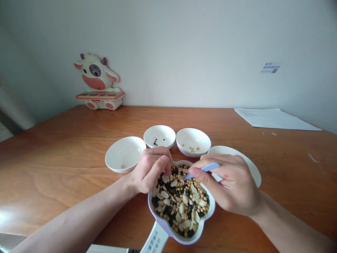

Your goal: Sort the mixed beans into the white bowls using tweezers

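A pan-shaped dish (187,241) with a wavy, pale purple rim and a handle holds mixed peanuts (185,224), black beans, yellow beans and small green beans. My left hand (154,170) is closed over its upper left edge, fingers curled; its fingertips are hidden, so I cannot tell what they grip. In my right hand (231,182) are blue tweezers (212,166), held slanting, with their tips low over the beans near the far side of the dish. Whether the tips pinch anything is too small to tell.
Behind the dish stand white bowls: a left bowl (112,158) with a pale piece, one (170,135) with several black beans, and one (204,137) with several yellow beans. A white plate (252,168) is partly behind my right hand. Farther back are a cow toy (98,82) and papers (273,118).
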Demonstrator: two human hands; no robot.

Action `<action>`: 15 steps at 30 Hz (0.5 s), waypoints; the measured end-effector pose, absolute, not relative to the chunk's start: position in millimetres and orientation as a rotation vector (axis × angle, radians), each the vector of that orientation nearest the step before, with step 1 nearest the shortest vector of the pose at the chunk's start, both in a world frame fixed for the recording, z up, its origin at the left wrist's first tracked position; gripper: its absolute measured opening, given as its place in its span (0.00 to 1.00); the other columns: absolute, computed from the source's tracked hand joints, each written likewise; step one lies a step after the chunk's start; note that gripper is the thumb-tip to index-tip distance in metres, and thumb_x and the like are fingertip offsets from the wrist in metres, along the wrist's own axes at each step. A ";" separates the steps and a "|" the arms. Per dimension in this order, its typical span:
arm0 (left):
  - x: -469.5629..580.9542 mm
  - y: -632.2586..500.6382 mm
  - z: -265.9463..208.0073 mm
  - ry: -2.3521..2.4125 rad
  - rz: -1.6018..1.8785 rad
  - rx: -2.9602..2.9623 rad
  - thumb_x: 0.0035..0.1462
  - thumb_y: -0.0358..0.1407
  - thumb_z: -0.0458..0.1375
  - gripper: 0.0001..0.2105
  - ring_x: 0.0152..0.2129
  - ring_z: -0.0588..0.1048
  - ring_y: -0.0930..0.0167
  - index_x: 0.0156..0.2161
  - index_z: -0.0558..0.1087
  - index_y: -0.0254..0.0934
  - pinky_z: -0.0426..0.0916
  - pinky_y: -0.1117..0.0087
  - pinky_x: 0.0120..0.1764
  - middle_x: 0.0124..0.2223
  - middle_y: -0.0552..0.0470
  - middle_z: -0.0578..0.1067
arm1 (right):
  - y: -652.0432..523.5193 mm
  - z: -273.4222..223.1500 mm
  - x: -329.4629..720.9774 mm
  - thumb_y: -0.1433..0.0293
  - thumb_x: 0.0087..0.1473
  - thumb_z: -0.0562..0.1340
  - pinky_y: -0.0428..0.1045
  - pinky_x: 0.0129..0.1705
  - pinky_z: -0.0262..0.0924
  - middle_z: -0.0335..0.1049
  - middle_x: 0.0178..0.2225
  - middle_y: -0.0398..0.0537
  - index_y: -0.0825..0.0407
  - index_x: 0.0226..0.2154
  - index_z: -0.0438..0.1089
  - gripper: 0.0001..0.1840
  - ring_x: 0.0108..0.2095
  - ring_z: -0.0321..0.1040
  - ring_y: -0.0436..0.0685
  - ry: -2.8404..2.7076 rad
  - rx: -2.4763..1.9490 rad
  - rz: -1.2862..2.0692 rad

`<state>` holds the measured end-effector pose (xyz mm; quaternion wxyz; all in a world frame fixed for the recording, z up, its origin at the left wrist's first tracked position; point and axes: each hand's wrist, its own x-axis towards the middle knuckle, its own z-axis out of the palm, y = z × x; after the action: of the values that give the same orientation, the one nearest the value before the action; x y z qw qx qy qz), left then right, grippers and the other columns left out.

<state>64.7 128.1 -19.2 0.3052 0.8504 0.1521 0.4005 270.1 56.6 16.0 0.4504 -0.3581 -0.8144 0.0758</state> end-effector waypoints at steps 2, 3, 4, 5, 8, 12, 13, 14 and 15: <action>64.6 128.5 -19.7 0.394 1.064 2.252 0.69 0.40 0.39 0.28 0.25 0.70 0.71 0.23 0.72 0.33 0.66 0.67 0.32 0.27 0.45 0.72 | 58.2 23.3 283.8 0.74 0.58 0.60 0.46 0.23 0.58 0.71 0.20 0.44 0.52 0.23 0.72 0.12 0.20 0.66 0.50 -1.962 -0.980 0.086; 64.6 128.7 -19.9 0.389 1.064 2.250 0.69 0.40 0.39 0.28 0.25 0.70 0.71 0.23 0.72 0.33 0.66 0.67 0.32 0.27 0.45 0.72 | 59.8 26.2 291.7 0.73 0.58 0.61 0.46 0.22 0.57 0.72 0.21 0.44 0.52 0.22 0.71 0.13 0.20 0.67 0.50 -1.930 -1.034 0.017; 64.7 128.8 -20.1 0.387 1.060 2.248 0.69 0.39 0.39 0.28 0.25 0.70 0.71 0.23 0.72 0.33 0.66 0.67 0.32 0.27 0.45 0.72 | 62.0 28.3 299.7 0.71 0.57 0.62 0.46 0.22 0.56 0.73 0.21 0.43 0.51 0.22 0.71 0.13 0.20 0.67 0.50 -1.878 -1.074 -0.102; 64.9 128.8 -20.1 0.386 1.056 2.248 0.69 0.39 0.39 0.28 0.25 0.70 0.71 0.23 0.72 0.33 0.66 0.67 0.32 0.27 0.45 0.72 | 64.6 29.7 307.5 0.70 0.58 0.62 0.47 0.22 0.56 0.73 0.20 0.43 0.50 0.22 0.71 0.13 0.20 0.67 0.51 -1.853 -1.121 -0.196; 65.5 128.6 -19.6 0.387 1.030 2.252 0.69 0.39 0.39 0.28 0.25 0.70 0.71 0.23 0.72 0.32 0.66 0.67 0.32 0.27 0.45 0.72 | 73.4 29.9 325.7 0.67 0.58 0.62 0.48 0.21 0.52 0.70 0.17 0.43 0.51 0.21 0.71 0.15 0.17 0.64 0.50 -1.816 -1.191 -0.340; 66.4 128.4 -18.8 0.416 1.005 2.253 0.69 0.39 0.39 0.28 0.25 0.70 0.72 0.23 0.72 0.31 0.66 0.69 0.32 0.27 0.46 0.72 | 82.4 24.8 331.9 0.65 0.58 0.60 0.48 0.20 0.46 0.61 0.13 0.41 0.52 0.15 0.64 0.22 0.15 0.54 0.47 -1.934 -1.281 -0.370; 66.6 128.5 -18.8 0.424 1.004 2.252 0.69 0.39 0.39 0.28 0.25 0.70 0.72 0.22 0.72 0.31 0.66 0.69 0.32 0.27 0.46 0.72 | 83.9 23.3 330.9 0.65 0.58 0.60 0.47 0.20 0.45 0.57 0.12 0.40 0.52 0.13 0.61 0.24 0.14 0.51 0.47 -1.962 -1.289 -0.372; 66.7 128.8 -18.8 0.429 1.004 2.251 0.69 0.39 0.39 0.28 0.24 0.70 0.72 0.22 0.72 0.31 0.65 0.69 0.32 0.27 0.46 0.72 | 85.1 21.9 329.6 0.66 0.58 0.59 0.47 0.20 0.44 0.54 0.11 0.39 0.52 0.12 0.59 0.25 0.14 0.48 0.46 -1.987 -1.293 -0.370; 66.9 129.0 -18.9 0.431 1.005 2.251 0.69 0.39 0.39 0.28 0.24 0.70 0.72 0.22 0.72 0.31 0.65 0.69 0.32 0.27 0.46 0.72 | 86.0 20.5 328.3 0.66 0.58 0.59 0.47 0.20 0.43 0.51 0.11 0.38 0.52 0.12 0.57 0.25 0.15 0.46 0.46 -2.006 -1.294 -0.365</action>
<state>66.9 129.0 -18.9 0.3143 0.8540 0.1635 0.3811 328.3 86.0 20.5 0.3552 -0.5010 -0.7764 -0.1413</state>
